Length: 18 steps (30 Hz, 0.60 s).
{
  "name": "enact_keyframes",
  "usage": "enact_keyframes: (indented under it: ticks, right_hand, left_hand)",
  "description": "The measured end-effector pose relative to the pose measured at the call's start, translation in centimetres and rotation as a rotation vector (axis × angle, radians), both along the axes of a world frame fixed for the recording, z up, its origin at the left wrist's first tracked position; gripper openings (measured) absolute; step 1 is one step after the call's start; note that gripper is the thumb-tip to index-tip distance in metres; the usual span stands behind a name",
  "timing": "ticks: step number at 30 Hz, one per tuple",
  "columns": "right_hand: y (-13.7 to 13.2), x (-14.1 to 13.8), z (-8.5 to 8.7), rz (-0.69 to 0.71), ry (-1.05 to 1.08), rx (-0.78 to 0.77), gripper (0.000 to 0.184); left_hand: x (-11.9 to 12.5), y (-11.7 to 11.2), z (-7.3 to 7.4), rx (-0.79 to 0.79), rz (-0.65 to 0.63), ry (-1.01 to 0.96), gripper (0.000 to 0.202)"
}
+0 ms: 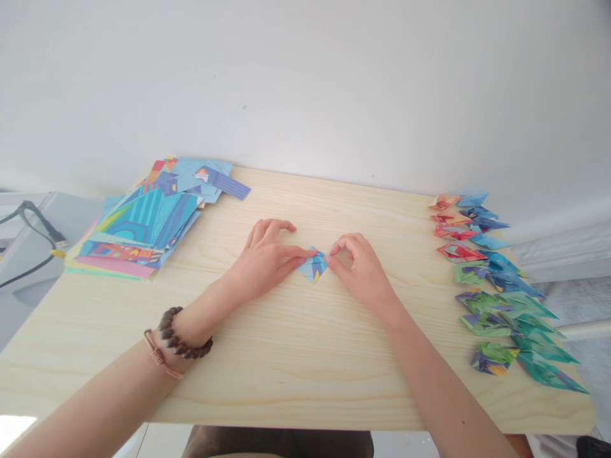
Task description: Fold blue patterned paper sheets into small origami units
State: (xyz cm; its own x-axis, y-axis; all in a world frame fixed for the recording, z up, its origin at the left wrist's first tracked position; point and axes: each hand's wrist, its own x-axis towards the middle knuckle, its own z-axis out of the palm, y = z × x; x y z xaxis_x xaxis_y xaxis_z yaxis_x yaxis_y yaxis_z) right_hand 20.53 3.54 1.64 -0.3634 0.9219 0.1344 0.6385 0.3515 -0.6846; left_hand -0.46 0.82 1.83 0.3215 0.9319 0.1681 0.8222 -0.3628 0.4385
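A small square of folded origami paper [314, 267], blue with a yellow patch, lies corner-down near the middle of the table. My left hand [270, 257] pinches or presses its left corner between thumb and index finger, while its other fingers are raised and spread. At the right corner, my right hand [358, 270] grips the paper between thumb and index finger, its remaining fingers curled. The fingertips cover both side corners of the paper, so the folds there are hidden.
A loose stack of patterned paper sheets [147, 219] lies at the table's back left. Folded paper pieces in red, green and blue [482, 312] stand in rows along the right edge. A black cable [41, 222] hangs beyond the left side, and a white wall [305, 83] rises behind the wooden table [286, 362].
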Motion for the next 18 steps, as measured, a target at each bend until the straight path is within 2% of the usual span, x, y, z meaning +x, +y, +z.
enact_keyframes:
  ticks: [11, 18]
  right_hand:
    - [0.16, 0.29, 0.03, 0.010, 0.033, -0.001, 0.016]
    - [-0.20, -0.17, -0.19, -0.022, 0.003, 0.048, 0.009]
  left_hand:
    - [-0.30, -0.12, 0.30, -0.009, -0.049, 0.059, 0.035]
    - [-0.20, -0.16, 0.25, 0.001, -0.031, 0.062, 0.033]
